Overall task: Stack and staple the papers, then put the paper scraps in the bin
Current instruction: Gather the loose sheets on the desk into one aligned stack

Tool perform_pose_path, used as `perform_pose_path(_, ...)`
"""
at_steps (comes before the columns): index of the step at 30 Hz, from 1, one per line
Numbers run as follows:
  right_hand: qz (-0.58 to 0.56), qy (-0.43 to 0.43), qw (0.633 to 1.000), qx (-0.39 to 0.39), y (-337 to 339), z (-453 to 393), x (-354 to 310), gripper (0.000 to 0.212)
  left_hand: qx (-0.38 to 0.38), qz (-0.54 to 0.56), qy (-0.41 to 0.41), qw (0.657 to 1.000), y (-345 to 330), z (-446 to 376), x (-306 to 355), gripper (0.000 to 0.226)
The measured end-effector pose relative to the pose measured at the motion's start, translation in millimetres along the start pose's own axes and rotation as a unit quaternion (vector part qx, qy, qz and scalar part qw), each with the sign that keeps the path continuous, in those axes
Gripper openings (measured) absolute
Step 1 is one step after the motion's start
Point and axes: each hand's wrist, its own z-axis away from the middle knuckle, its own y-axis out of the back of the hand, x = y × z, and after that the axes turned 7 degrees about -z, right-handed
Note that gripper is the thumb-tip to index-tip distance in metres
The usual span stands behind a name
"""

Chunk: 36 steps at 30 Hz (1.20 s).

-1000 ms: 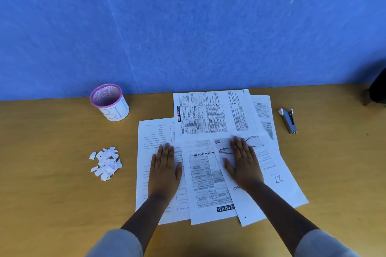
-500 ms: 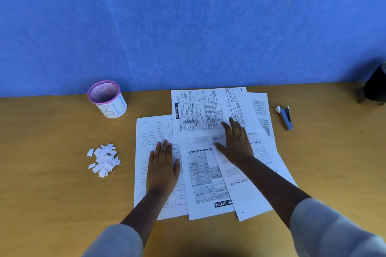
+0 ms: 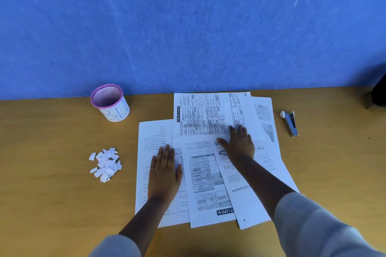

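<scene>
Several printed papers (image 3: 208, 183) lie spread and overlapping in the middle of the wooden table (image 3: 52, 204). My left hand (image 3: 165, 173) rests flat, palm down, on the leftmost sheet (image 3: 154, 135). My right hand (image 3: 238, 144) lies flat farther back, fingertips on the lower edge of the far sheet with tables (image 3: 200, 115). Neither hand holds anything. A small silver stapler (image 3: 289, 123) lies to the right of the papers. A pile of white paper scraps (image 3: 105, 164) sits to the left. Behind it stands a white bin (image 3: 110, 103) with a pink rim.
A blue wall (image 3: 188, 27) runs along the table's far edge, right behind the bin and the papers. A dark object (image 3: 379, 94) stands at the far right edge of the view. Bare tabletop surrounds the scraps and the stapler.
My right hand has slid away from me, from the near right sheet up to the far sheet with tables. My left hand has stayed on the left sheet.
</scene>
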Motion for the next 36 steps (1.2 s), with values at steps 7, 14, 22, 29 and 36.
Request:
perform_pose_path(7,0.058,0.083,0.99,0.103,1,9,-5,0.037,-0.017,0.011,0.0,1.0,1,-1,0,0.056)
perform_pose_path(14,-0.051,0.066,0.984,0.158,24,18,-5,0.035,0.067,0.102,0.058,0.991,18,-8,17,0.043)
perform_pose_path(22,-0.166,0.063,0.967,0.182,37,67,-32,0.028,-0.18,0.582,0.19,0.77,55,-25,77,0.043)
perform_pose_path(29,-0.155,0.142,0.977,0.032,12,106,-37,0.045,-0.041,0.58,0.264,0.77,64,-34,83,0.015)
perform_pose_path(36,-0.132,0.053,0.99,0.024,22,105,20,0.053,0.029,0.445,0.239,0.862,60,-28,47,0.02)
